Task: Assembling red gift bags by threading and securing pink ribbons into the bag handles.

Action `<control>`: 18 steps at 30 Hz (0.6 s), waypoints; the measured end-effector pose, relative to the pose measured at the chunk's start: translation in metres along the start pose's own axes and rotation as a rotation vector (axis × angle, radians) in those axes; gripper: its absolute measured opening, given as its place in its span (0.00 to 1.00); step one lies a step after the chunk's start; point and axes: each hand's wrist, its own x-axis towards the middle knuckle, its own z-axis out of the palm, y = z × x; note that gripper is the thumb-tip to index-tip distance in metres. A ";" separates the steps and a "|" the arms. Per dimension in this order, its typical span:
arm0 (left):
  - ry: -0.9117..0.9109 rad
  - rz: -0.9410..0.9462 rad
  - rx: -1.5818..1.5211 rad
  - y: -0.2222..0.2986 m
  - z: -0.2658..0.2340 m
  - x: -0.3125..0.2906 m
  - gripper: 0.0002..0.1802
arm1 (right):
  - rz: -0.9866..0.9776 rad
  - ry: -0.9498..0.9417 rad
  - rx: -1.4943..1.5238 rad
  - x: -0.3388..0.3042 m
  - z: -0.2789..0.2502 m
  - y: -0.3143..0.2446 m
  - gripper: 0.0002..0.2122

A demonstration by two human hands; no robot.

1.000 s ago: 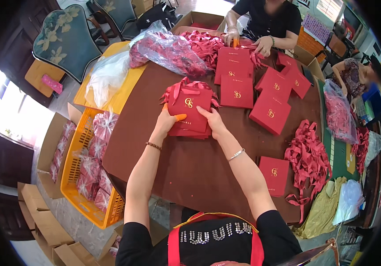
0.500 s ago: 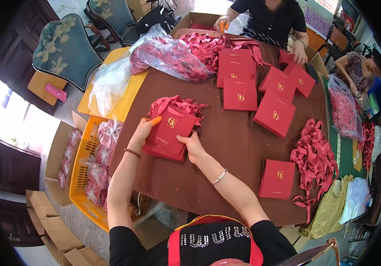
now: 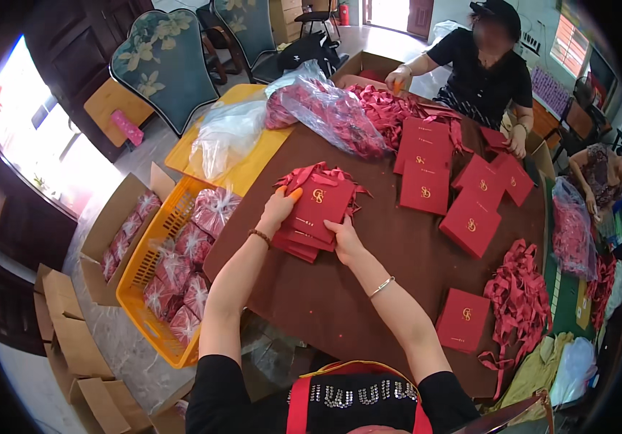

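Note:
Both of my hands are on a red gift bag (image 3: 317,210) with a gold emblem, flat on top of a small stack of red bags (image 3: 298,249). My left hand (image 3: 279,207), with orange covers on fingertips, is closed on the bag's left edge near its top. My right hand (image 3: 346,240) pinches its lower right edge between thumb and fingers. Red ribbon handles (image 3: 354,189) bunch up behind the stack. Another pile of red bags (image 3: 463,320) rests to the right of my right forearm, beside a heap of loose red ribbons (image 3: 519,293).
Across the brown-covered table (image 3: 376,304), a person (image 3: 479,79) handles ribbons and bags. Several red bag stacks (image 3: 471,217) lie nearer me. A plastic sack of ribbons (image 3: 325,108) lies at the far edge. A yellow crate (image 3: 134,283) of wrapped bundles and cardboard boxes (image 3: 72,318) stand left.
The head view has swung, so the table and things on it appear farther right and mostly lower. Both hands keep hold of the top bag, whose ribbon loop no longer stands out.

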 end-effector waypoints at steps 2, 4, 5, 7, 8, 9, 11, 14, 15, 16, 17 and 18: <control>-0.006 -0.001 -0.129 -0.002 -0.003 0.004 0.40 | -0.076 0.066 -0.102 -0.004 0.003 -0.004 0.33; -0.026 0.027 -0.181 0.006 -0.003 -0.001 0.38 | -0.146 0.174 -0.429 -0.007 -0.007 -0.010 0.39; -0.022 0.031 -0.200 0.008 -0.002 -0.001 0.37 | -0.149 0.184 -0.434 -0.008 -0.014 -0.016 0.39; 0.074 0.051 -0.245 -0.007 -0.004 0.002 0.35 | -0.300 -0.008 -0.273 -0.025 -0.013 -0.039 0.39; 0.103 0.066 -0.300 -0.022 -0.010 0.004 0.34 | -0.138 0.001 -0.251 -0.056 0.004 -0.068 0.38; 0.109 0.102 -0.350 -0.020 -0.006 0.008 0.33 | -0.146 0.014 -0.259 -0.060 -0.008 -0.079 0.38; 0.131 0.090 -0.326 -0.001 -0.001 0.000 0.32 | -0.050 -0.035 -0.236 -0.062 -0.041 -0.096 0.32; 0.213 0.052 -0.173 0.003 -0.010 -0.001 0.30 | 0.009 -0.196 -0.188 -0.085 -0.062 -0.111 0.20; 0.259 0.034 -0.033 0.013 -0.010 -0.002 0.29 | 0.050 -0.244 -0.178 -0.095 -0.068 -0.117 0.18; 0.238 -0.016 0.037 0.020 -0.012 -0.006 0.32 | 0.038 -0.250 -0.177 -0.102 -0.075 -0.119 0.16; 0.236 0.001 0.041 0.026 -0.010 -0.011 0.32 | 0.021 -0.246 -0.171 -0.111 -0.083 -0.123 0.16; 0.313 -0.054 0.109 0.035 -0.005 -0.017 0.34 | 0.022 -0.257 -0.154 -0.123 -0.094 -0.128 0.15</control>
